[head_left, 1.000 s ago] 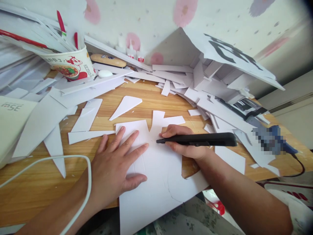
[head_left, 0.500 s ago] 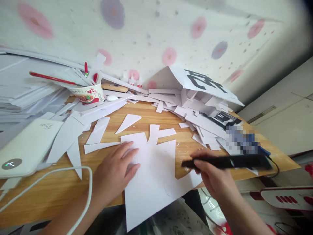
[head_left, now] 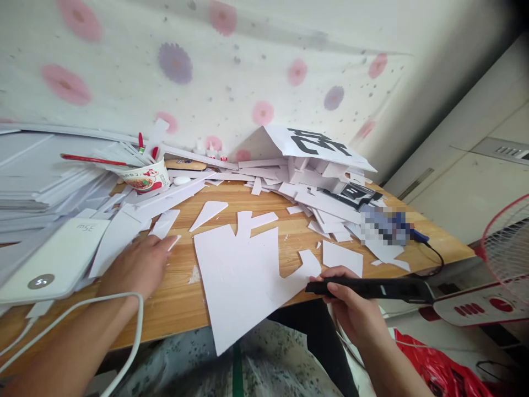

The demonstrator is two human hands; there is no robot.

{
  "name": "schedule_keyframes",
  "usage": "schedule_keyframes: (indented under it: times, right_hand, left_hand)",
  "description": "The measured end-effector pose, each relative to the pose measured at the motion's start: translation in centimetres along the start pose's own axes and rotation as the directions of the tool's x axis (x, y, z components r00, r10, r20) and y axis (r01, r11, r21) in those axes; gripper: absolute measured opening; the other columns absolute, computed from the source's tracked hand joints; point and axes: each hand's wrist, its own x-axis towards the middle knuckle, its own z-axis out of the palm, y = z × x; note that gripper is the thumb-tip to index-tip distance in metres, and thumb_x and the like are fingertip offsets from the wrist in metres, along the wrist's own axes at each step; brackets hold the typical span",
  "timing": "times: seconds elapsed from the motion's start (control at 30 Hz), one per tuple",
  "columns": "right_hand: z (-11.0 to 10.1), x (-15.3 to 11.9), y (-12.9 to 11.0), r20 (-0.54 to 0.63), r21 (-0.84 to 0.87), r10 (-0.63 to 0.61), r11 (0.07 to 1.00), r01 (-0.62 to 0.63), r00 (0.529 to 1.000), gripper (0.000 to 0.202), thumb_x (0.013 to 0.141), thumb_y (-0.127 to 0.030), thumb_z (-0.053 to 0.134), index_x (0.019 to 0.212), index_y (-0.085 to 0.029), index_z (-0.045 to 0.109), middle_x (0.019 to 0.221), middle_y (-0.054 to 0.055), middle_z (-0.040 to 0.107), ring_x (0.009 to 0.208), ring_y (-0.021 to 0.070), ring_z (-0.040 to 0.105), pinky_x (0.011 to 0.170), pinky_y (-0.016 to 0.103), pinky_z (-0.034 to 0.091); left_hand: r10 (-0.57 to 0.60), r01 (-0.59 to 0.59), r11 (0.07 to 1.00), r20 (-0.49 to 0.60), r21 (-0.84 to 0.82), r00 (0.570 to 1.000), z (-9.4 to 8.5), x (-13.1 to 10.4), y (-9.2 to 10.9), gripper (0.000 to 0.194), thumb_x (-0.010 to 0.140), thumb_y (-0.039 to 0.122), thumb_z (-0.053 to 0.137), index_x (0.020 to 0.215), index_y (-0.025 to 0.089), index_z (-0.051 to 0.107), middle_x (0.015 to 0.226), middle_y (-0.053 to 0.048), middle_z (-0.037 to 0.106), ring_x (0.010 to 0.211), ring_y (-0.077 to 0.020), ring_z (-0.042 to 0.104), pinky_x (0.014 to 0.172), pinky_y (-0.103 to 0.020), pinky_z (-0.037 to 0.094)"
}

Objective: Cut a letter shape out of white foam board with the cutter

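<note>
Lying between hands [head_left: 138, 267] [head_left: 353, 303]: white sheet [head_left: 243, 281]

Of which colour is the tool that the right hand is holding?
The tool in the right hand is black; it shows best in the head view.

left hand [head_left: 138, 267]: palm down, fingers [head_left: 161, 246] pinched | right hand [head_left: 353, 303]: fingers curled

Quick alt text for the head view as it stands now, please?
A right hand holds a black tool near the right end of a notched white sheet that overhangs the wooden table's near edge. The left hand, left of the sheet, has a small white piece at its fingertips. Beyond lie white offcuts and a printed cup.
</note>
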Motion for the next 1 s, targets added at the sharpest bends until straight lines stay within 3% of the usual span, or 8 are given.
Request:
schedule_keyframes:
  times: [0.07, 0.13, 0.23, 0.33, 0.4, 0.63, 0.77, 1.0]
  right_hand:
    - [0.2, 0.9, 0.2, -0.03, 0.03, -0.029, 0.999, 0.03, 0.999, 0.02, 0.06, -0.031, 0.083, 0.075, -0.021, 0.073, 0.071, 0.005, 0.069, 0.059, 0.0169, 0.06, 0.049, 0.025, 0.045]
    - [0.3, 1.6, 0.6, -0.098, 0.023, -0.073, 0.997, 0.075, 0.993, 0.02, 0.061, -0.03, 0.082, 0.076, -0.021, 0.073, 0.065, 0.002, 0.066, 0.055, 0.014, 0.057, 0.049, 0.024, 0.046]
    - [1.0, 2.2, 0.8, -0.126, -0.082, -0.151, 0.987, 0.141, 0.98, 0.023, 0.065, -0.033, 0.081, 0.083, -0.021, 0.072, 0.071, 0.002, 0.067, 0.061, 0.0173, 0.063, 0.057, 0.029, 0.053]
    - [3.2, 2.6, 0.7, -0.025, -0.151, -0.177, 0.973, 0.172, 0.984, 0.027, 0.069, -0.036, 0.079, 0.09, -0.021, 0.071, 0.076, 0.003, 0.068, 0.065, 0.0196, 0.066, 0.062, 0.033, 0.056]
    - [5.5, 3.0, 0.4, 0.058, -0.206, -0.192, 0.958, 0.2, 0.98, 0.026, 0.072, -0.036, 0.076, 0.092, -0.021, 0.069, 0.075, 0.002, 0.068, 0.065, 0.0194, 0.066, 0.063, 0.034, 0.056]
    - [12.4, 6.6, 0.9, 0.245, -0.437, -0.235, 0.839, 0.324, 0.94, 0.014, 0.078, -0.032, 0.066, 0.089, -0.023, 0.067, 0.086, 0.003, 0.07, 0.079, 0.0216, 0.069, 0.075, 0.037, 0.055]
    - [12.8, 8.0, 2.6, 0.264, -0.45, -0.22, 0.833, 0.322, 0.939, 0.013, 0.079, -0.03, 0.066, 0.091, -0.024, 0.067, 0.089, 0.002, 0.07, 0.08, 0.0205, 0.068, 0.076, 0.036, 0.055]
    - [12.6, 7.7, 2.8, 0.371, -0.584, -0.239, 0.691, 0.425, 0.898, 0.017, 0.081, -0.029, 0.067, 0.098, -0.027, 0.069, 0.095, 0.002, 0.072, 0.088, 0.0197, 0.067, 0.082, 0.034, 0.053]
  left_hand:
    - [-0.103, 0.099, 0.986, 0.02, 0.132, 0.995, -0.7, 0.2, 0.4, 0.043, 0.094, 0.02, 0.028, 0.113, 0.017, 0.067, 0.096, -0.011, 0.066, 0.084, -0.0299, 0.065, 0.066, -0.042, 0.053]
    - [-0.11, 0.105, 0.984, 0.023, 0.145, 0.994, -1.6, 0.2, 2.0, 0.039, 0.092, 0.024, 0.035, 0.115, 0.016, 0.066, 0.117, -0.013, 0.063, 0.101, -0.0346, 0.062, 0.082, -0.05, 0.052]
    - [0.099, -0.094, 0.988, 0.04, -0.119, 0.994, -3.1, -0.7, 6.1, 0.036, 0.09, 0.029, 0.048, 0.12, 0.019, 0.065, 0.131, -0.013, 0.059, 0.123, -0.032, 0.053, 0.105, -0.049, 0.042]
    - [0.275, -0.239, 0.927, 0.089, -0.289, 0.957, -3.8, -1.7, 10.0, 0.043, 0.091, 0.037, 0.053, 0.133, 0.025, 0.056, 0.145, -0.007, 0.049, 0.136, -0.0283, 0.041, 0.11, -0.049, 0.039]
    - [0.306, -0.262, 0.913, 0.102, -0.311, 0.946, -3.7, -2.0, 11.3, 0.046, 0.091, 0.037, 0.054, 0.135, 0.023, 0.054, 0.148, -0.007, 0.046, 0.139, -0.0276, 0.037, 0.111, -0.049, 0.039]
    - [0.273, -0.217, 0.914, 0.125, -0.343, 0.954, -2.1, -1.5, 11.6, 0.044, 0.089, 0.031, 0.057, 0.13, 0.014, 0.058, 0.142, -0.013, 0.051, 0.134, -0.0299, 0.044, 0.109, -0.05, 0.041]
    - [0.235, -0.187, 0.905, 0.082, -0.382, 0.968, -2.1, -1.5, 11.7, 0.039, 0.089, 0.033, 0.055, 0.124, 0.017, 0.063, 0.139, -0.011, 0.055, 0.13, -0.0307, 0.05, 0.106, -0.05, 0.044]
    - [0.236, -0.209, 0.9, 0.024, -0.382, 0.972, -1.8, -1.3, 11.6, 0.039, 0.088, 0.038, 0.053, 0.118, 0.018, 0.067, 0.133, -0.01, 0.06, 0.122, -0.0305, 0.057, 0.099, -0.048, 0.05]
